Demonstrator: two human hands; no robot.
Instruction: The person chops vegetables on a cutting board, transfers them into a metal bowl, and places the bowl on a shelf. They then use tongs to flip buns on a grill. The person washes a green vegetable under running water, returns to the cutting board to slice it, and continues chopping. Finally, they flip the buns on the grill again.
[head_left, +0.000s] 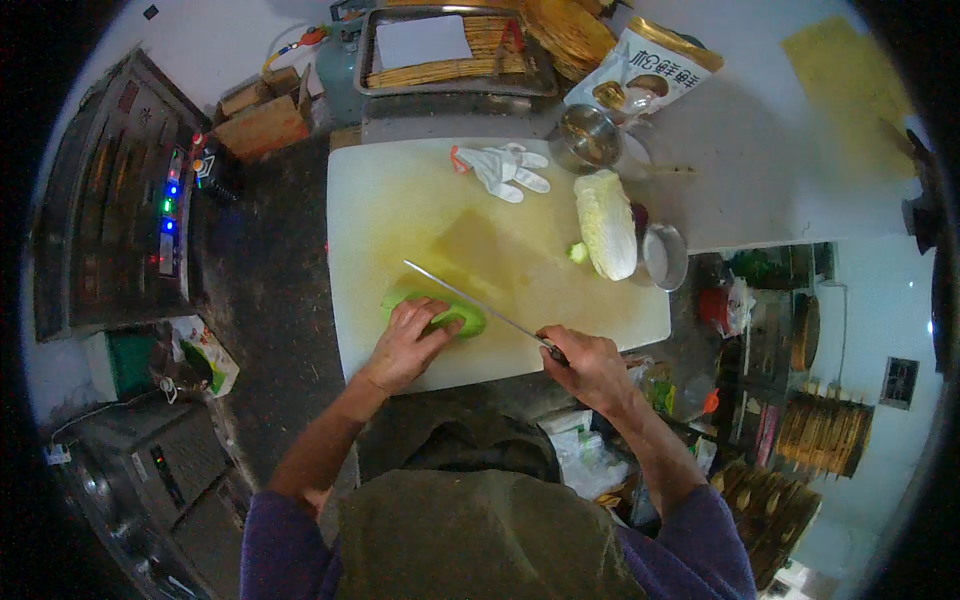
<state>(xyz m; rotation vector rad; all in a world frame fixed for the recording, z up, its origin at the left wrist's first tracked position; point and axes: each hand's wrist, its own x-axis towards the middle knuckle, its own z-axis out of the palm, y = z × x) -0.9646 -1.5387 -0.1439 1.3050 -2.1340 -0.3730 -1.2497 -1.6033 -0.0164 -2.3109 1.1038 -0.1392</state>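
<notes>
My left hand (403, 343) rests over a pale green gourd-like vegetable (472, 322), its fingers curled across the top. The vegetable lies near the front left of a large white cutting board (390, 187) and is partly hidden by the hand. In my right hand (592, 367) is the handle of a knife (474, 301), whose long thin blade points to the far left. That blade is seen nearly edge-on, just beyond the vegetable; whether they touch, I cannot tell. A napa cabbage (604, 225) lies at the board's right side, beside a small green piece (577, 252).
A white glove (504, 169) with an orange cuff lies at the board's back. Metal bowls (664, 257) stand at its right edge, and a metal pot (587, 139) at the back right. Behind are a tray (457, 82) with a bamboo mat and a printed pouch (645, 71).
</notes>
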